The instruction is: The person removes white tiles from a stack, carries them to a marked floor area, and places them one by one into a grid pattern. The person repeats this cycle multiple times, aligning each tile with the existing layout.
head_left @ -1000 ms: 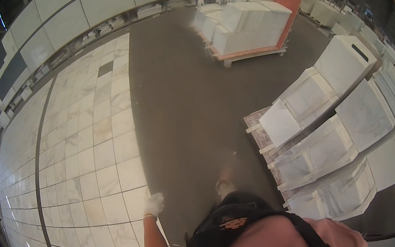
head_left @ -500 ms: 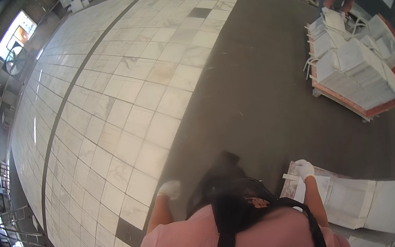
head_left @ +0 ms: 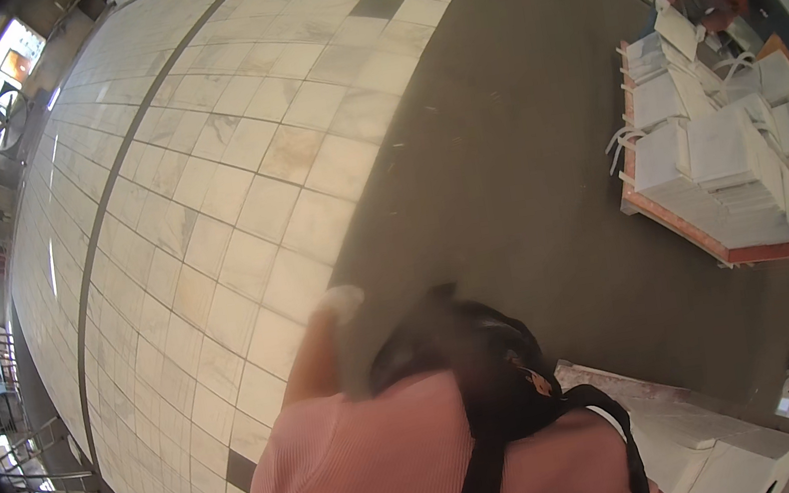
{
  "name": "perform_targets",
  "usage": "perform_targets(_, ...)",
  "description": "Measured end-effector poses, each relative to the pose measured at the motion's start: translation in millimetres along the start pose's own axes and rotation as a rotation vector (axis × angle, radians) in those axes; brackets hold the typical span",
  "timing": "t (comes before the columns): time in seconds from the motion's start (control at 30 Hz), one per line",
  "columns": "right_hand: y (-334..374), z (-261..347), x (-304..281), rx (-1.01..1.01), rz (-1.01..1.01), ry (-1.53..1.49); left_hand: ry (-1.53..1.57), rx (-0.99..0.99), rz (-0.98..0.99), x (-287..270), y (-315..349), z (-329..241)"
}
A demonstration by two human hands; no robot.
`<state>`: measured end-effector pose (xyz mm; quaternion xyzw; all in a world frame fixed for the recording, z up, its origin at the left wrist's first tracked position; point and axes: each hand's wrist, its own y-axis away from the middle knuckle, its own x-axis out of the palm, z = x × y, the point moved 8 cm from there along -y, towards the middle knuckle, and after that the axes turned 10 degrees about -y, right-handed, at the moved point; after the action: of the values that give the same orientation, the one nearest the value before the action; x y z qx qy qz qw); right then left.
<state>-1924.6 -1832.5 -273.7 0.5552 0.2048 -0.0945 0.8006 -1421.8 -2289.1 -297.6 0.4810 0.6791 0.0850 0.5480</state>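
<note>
Grey floor (head_left: 508, 190) beside pale tiles (head_left: 210, 222), gloved left hand (head_left: 342, 301) swung forward, blurred, grip unclear, empty.

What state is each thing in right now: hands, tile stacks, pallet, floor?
left hand: gloved in white, empty, swung out over the edge of the tiled floor, blurred
right hand: out of view
tile stacks: piled in bundles on the pallet, some strapped with white bands
orange pallet: loaded, flat on the grey floor
tiled floor: laid in a grid, a few dark tiles set in
slab: lying flat by the person's right side
</note>
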Motion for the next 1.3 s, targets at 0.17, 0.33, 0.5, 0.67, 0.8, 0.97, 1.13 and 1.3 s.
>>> perform_targets(0.17,-19.0,-30.3,-0.8,0.073,0.067,0.084,0.727,-0.114,-0.240,-144.0,-93.4,-50.4)
perform_targets(0.33,-92.4,5.1,-50.9,-0.135,0.082,0.671,-0.465,0.382,-0.314,-194.6,-185.1,-148.3)
perform_targets(0.5,-152.3,120.5,-225.2,-0.060,-0.232,0.152,-0.481,0.145,0.000,-158.9,-196.5,-187.8)
perform_targets(0.67,-168.9,229.9,-373.6,-0.221,-0.369,0.032,-0.107,0.012,0.239,-155.3,-253.5,-222.9)
perform_targets(0.8,-184.6,254.4,-444.4,-0.222,-0.454,-0.020,0.059,-0.053,0.315,-169.1,-300.0,-224.0)
perform_targets(0.97,-217.5,239.9,-452.1,-0.071,-0.404,0.032,0.034,-0.008,0.419,-194.5,-366.0,-238.2)
perform_targets(1.13,-233.1,199.0,-406.7,0.125,-0.332,0.047,-0.047,0.090,0.525,-259.1,-490.5,-253.4)
perform_targets(1.3,-217.1,176.4,-360.0,0.300,-0.327,-0.252,0.051,0.071,0.590,-361.7,-654.9,-272.5)
